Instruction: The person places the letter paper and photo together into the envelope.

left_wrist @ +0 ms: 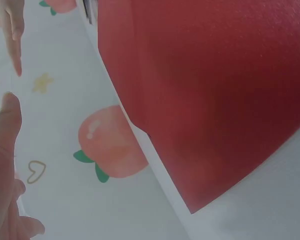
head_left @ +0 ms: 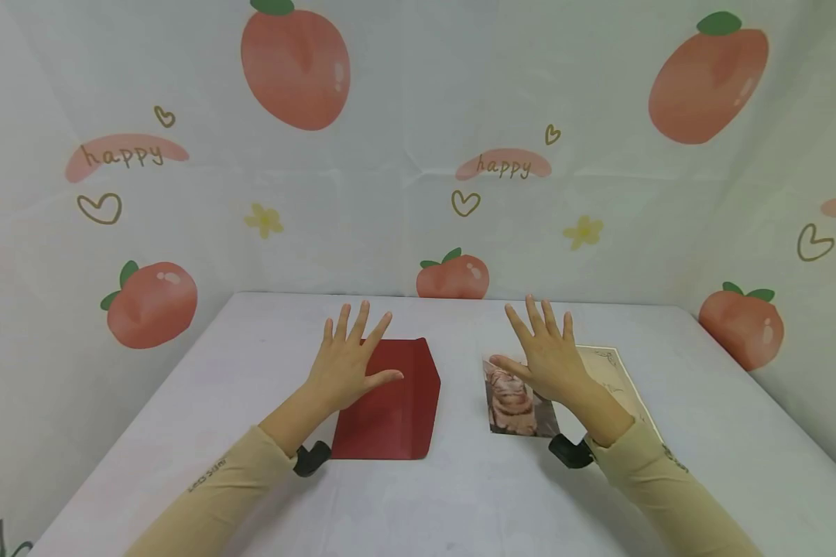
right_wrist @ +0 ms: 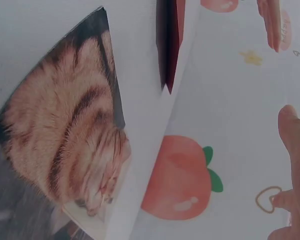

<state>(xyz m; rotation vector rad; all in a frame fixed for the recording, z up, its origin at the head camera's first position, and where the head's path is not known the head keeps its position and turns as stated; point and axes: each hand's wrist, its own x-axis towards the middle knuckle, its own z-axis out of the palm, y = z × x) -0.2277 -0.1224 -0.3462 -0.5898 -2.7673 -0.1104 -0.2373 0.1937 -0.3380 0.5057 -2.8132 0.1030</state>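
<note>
My left hand point(head_left: 341, 367) hovers with fingers spread over the left part of a red envelope point(head_left: 383, 418), whose pointed flap faces right. The envelope fills much of the left wrist view, lying flat on the white surface. Over on the right, my right hand point(head_left: 550, 363) is likewise spread, above a photo of a striped cat point(head_left: 512, 406). Partly under that hand and forearm lies a cream card point(head_left: 609, 371) with a gold edge and fine line decoration. The photo shows large in the right wrist view. Neither hand holds anything.
A white table point(head_left: 488, 503) carries these items. Behind it and at both sides hangs a white cloth point(head_left: 404, 100) printed with peaches, hearts, flowers and the word "happy". Black wrist bands point(head_left: 312, 459) sit below each hand, by the beige sleeves.
</note>
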